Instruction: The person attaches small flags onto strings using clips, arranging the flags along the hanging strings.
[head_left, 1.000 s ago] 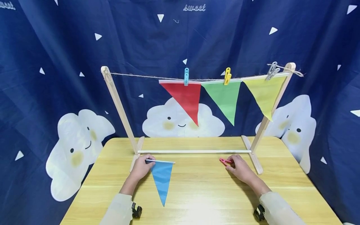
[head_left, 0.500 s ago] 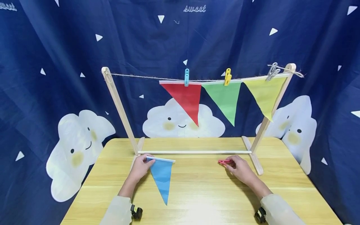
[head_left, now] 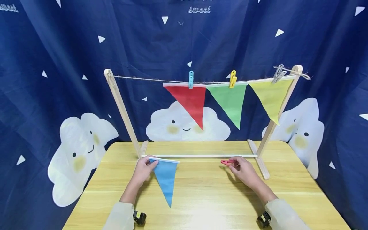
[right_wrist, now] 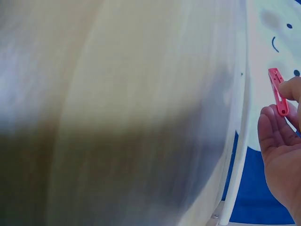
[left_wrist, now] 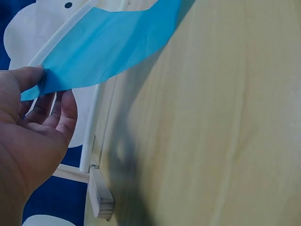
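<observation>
My left hand [head_left: 143,170] pinches the upper left corner of a blue triangular flag [head_left: 166,177], whose white top edge runs to the right and whose tip hangs down over the table. In the left wrist view the thumb presses on the blue cloth [left_wrist: 108,47], fingers behind it. My right hand [head_left: 243,170] holds a red clothespin [head_left: 227,162] between thumb and fingers, pointing left; the same pin [right_wrist: 278,92] shows in the right wrist view. Above, a string [head_left: 138,78] carries a red flag [head_left: 191,100], a green flag [head_left: 230,100] and a yellow flag [head_left: 270,94].
A blue clothespin [head_left: 191,80], a yellow clothespin [head_left: 233,79] and a grey clothespin [head_left: 279,74] grip the hung flags. The string spans a left wooden post [head_left: 122,110] and a right wooden post [head_left: 270,131]. A low white rod [head_left: 198,156] joins them above the wooden table [head_left: 207,191].
Both hands have risen slightly toward the low rod, the blue flag and red clothespin with them. The flag has turned to face the camera more, and the clothespin has shifted a little left.
</observation>
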Motion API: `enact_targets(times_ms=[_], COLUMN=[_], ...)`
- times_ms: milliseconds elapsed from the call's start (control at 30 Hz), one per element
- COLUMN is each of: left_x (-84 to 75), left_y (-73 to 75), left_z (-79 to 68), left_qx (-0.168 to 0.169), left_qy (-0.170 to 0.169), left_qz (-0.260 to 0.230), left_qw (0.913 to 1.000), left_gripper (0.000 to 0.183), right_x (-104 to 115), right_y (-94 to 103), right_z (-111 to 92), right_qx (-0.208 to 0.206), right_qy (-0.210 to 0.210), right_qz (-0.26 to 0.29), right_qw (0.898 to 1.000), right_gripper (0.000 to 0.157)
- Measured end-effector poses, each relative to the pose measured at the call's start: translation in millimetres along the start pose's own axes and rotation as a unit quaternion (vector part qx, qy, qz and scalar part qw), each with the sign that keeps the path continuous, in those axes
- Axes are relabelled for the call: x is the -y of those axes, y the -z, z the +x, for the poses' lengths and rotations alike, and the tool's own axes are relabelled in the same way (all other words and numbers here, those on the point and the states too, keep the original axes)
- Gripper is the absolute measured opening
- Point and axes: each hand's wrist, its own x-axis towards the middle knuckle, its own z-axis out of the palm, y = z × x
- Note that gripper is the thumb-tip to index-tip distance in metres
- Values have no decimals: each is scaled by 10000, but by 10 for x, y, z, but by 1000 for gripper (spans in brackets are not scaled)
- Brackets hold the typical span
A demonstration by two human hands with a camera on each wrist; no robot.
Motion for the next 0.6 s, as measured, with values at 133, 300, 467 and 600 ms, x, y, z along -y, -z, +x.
enact_targets(times_ms=[133, 300, 467, 600], left_x=[-67, -176, -232, -257], left_y=[-17, -29, -9, 0], left_z=[-3, -13, -50, -82], left_qx=[34, 92, 63, 61], left_qy=[-42, -27, -108, -157], left_qz=[-53, -192, -138, -115], left_qw=[10000, 9998, 9998, 9998], left_gripper=[12, 14, 16, 18], right_x=[58, 142, 249, 338], right_y=[16, 42, 71, 83], right_z=[25, 57, 85, 119], right_qx=[-59, -147, -159, -228], right_qy=[18, 223, 407, 501], right_qz=[128, 240, 399, 402], right_qw=[9999, 9994, 9982, 9977], right_gripper=[27, 25, 25, 24])
